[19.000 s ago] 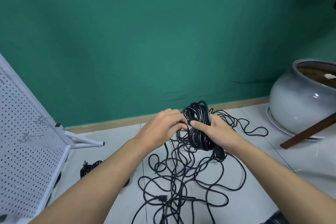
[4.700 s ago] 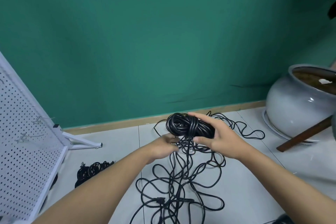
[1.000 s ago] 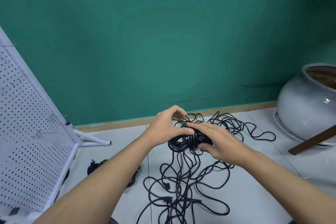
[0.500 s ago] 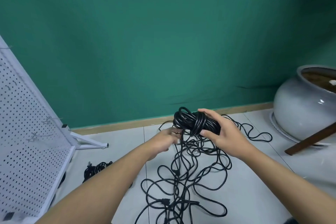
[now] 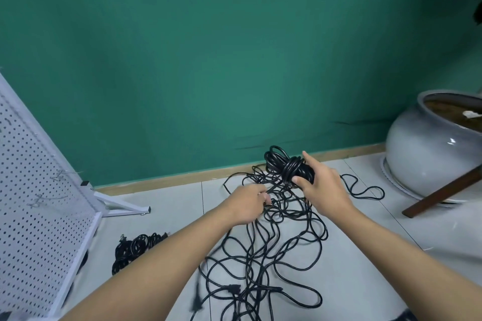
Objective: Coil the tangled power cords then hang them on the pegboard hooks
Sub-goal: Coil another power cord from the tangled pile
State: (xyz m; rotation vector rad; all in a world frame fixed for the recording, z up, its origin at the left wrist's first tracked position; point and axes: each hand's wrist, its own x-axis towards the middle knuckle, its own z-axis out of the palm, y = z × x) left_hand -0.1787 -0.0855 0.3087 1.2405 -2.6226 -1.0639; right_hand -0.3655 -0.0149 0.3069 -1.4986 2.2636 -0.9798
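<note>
Black coil (image 5: 289,167) sits raised above the floor (image 5: 167,206), gripped by the right hand (image 5: 323,187): thumb under it, fingers over the top, forefinger stretched out. Half a second ago it was held about the same; a second ago both hands were on it, lower down. The left hand (image 5: 247,203) is off it, at 7 o'clock from the coil, fingers curled on a strand (image 5: 271,207) that runs down into the tangle (image 5: 273,255). The tangle spreads over the floor toward 6 o'clock, much as before. A second bundle (image 5: 135,245) lies at 8 o'clock from the left hand, just beside the pegboard (image 5: 34,203), which leans at 9 o'clock, its hooks (image 5: 62,173) bare. A grey pot (image 5: 430,154) stands at 3 o'clock.
</note>
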